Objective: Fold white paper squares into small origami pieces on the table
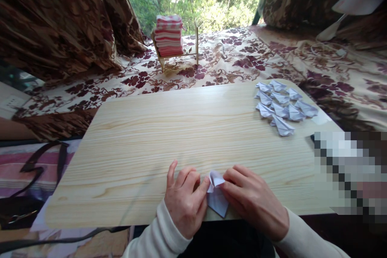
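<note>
A small folded piece of white paper (216,197) lies at the near edge of a light wooden board (187,137). My left hand (185,201) pinches its left side, fingers curled and pressed on the fold. From the right, my right hand (252,199) holds the paper's top flap with its fingertips closed together. Both sleeves are cream-coloured. Part of the paper is hidden under my fingers.
Several finished folded white paper shapes (282,107) lie in a cluster at the board's far right. A small wooden rack with stacked red-and-white cloths (169,36) stands behind on a floral bedspread (242,60). Black straps (39,165) lie at the left. A pixelated patch covers the right edge.
</note>
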Demonstrator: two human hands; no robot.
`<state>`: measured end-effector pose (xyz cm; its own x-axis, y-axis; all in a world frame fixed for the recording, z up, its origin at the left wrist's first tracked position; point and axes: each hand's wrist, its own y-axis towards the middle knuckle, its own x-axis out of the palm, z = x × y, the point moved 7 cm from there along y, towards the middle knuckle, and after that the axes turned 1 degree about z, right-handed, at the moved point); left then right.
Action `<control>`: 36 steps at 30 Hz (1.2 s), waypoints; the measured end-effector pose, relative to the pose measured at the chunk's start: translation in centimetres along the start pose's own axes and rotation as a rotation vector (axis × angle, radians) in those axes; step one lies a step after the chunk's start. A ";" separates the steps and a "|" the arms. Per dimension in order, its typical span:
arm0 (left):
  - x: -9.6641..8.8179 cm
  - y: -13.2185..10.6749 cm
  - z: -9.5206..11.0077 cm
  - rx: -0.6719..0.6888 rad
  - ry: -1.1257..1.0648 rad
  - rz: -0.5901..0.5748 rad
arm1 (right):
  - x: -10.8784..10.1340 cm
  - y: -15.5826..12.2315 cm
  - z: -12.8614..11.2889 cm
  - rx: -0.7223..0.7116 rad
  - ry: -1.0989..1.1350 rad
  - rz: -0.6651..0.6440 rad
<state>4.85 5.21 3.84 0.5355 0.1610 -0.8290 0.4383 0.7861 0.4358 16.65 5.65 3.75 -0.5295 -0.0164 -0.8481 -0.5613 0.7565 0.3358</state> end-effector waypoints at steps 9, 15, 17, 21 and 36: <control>0.1 -0.3 -0.2 0.061 0.004 0.011 | 0.4 0.5 -0.4 -0.125 -0.195 -0.155; -0.1 -0.5 -0.3 0.069 -0.002 0.002 | 0.6 0.5 -0.3 -0.137 -0.210 -0.163; -0.1 -0.6 -0.3 0.075 -0.008 -0.007 | 0.6 0.4 -0.1 -0.149 -0.215 -0.175; -0.2 -0.4 -0.4 0.088 -0.016 -0.010 | 0.5 0.4 0.0 -0.207 -0.221 -0.225; -0.2 -0.3 -0.2 0.107 -0.018 -0.012 | -0.2 -0.9 0.2 -0.171 -0.196 -0.224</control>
<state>4.46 5.11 3.81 0.5420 0.1408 -0.8285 0.5189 0.7193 0.4618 17.40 5.06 3.53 -0.2582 -0.0311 -0.9656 -0.7570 0.6275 0.1822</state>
